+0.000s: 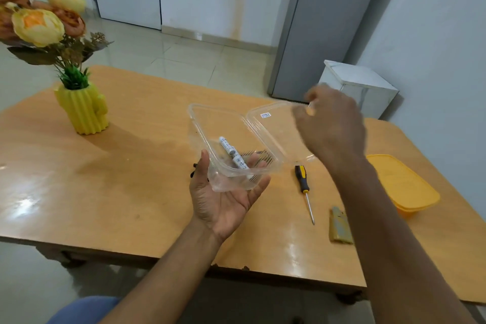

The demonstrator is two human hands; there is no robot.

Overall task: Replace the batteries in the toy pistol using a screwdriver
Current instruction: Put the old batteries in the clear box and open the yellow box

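- Two small white cylindrical batteries lie loose in the clear thin plastic container, centre of the frame; they look light, hard and smooth, so they will probably roll if the container tilts. Best pinched across the middle of the barrel.
- The container looks flimsy and likely to flex; its hinged clear lid is swung open to the right.
- The left hand cradles the container from below, palm up, fingers curled round its near end.
- The right hand, blurred, is at the lid's far edge; whether it pinches the lid I cannot tell.
- The black-and-yellow-handled screwdriver lies on the orange wooden table, lower right of centre.
- Beside it lies an olive flat panel, perhaps the battery cover; the toy pistol is mostly hidden.
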